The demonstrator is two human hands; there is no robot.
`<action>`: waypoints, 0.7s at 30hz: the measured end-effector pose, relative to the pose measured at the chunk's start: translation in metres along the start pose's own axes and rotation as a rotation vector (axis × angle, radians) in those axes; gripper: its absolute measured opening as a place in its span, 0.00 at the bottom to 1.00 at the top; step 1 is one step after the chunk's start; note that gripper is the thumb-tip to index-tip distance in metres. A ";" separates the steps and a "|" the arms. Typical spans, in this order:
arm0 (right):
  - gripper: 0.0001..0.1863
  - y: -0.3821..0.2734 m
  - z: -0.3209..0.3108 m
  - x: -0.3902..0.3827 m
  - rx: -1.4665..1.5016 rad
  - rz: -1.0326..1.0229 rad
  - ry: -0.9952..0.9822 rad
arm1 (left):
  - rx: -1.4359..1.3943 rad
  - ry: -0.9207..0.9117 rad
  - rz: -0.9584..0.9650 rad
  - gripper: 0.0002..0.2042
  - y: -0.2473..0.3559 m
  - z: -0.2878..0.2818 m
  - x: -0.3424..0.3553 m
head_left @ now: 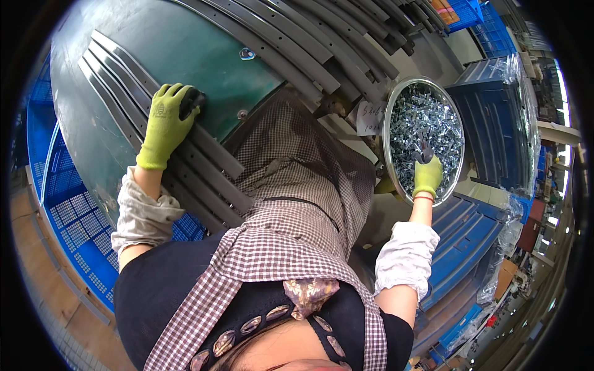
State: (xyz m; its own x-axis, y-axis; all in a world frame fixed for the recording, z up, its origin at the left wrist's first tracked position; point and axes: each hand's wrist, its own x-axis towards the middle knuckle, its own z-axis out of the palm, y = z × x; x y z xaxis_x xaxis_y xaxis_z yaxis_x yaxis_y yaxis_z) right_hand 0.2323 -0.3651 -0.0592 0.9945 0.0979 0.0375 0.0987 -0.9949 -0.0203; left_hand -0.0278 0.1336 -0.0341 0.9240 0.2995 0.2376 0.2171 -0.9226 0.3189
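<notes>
My left hand (168,120), in a yellow-green glove with dark-coated fingertips, rests on a row of long dark metal rails (207,154). Its fingers are curled in toward the thumb at the rails' right side; whatever they hold is hidden. The rails lie side by side across a green tabletop (229,80) and overhang its near edge. At the right, my right hand (427,170), gloved alike, reaches into a round metal bowl (386,133). Its dark fingertips are drawn together among many small shiny metal pieces (427,114); I cannot make out what they pinch.
More dark rails (297,43) lie stacked along the far side. A paper label (369,117) with handwriting is beside the bowl. Blue plastic crates (77,216) stand at the left. Dark blue stacked bins (492,120), partly in clear wrap, stand just right of the bowl.
</notes>
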 end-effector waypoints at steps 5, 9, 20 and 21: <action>0.15 0.018 0.006 -0.001 0.117 -0.004 -0.012 | 0.014 -0.149 0.071 0.18 0.016 -0.021 0.036; 0.13 0.032 0.000 -0.006 0.285 -0.052 0.111 | 0.049 0.027 0.471 0.28 0.047 0.011 0.092; 0.13 0.047 0.000 -0.009 1.492 0.205 -0.149 | 0.016 -0.209 0.459 0.27 0.059 0.036 0.077; 0.14 0.045 -0.005 -0.013 1.600 0.302 -0.217 | -0.008 -0.207 0.444 0.28 0.060 0.033 0.073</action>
State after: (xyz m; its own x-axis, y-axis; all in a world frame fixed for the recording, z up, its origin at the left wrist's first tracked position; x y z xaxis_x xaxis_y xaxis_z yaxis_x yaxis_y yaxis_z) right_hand 0.2240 -0.4115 -0.0553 0.9558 0.0549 -0.2887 -0.2912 0.0437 -0.9557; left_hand 0.0634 0.0924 -0.0280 0.9700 -0.1780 0.1654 -0.2140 -0.9482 0.2348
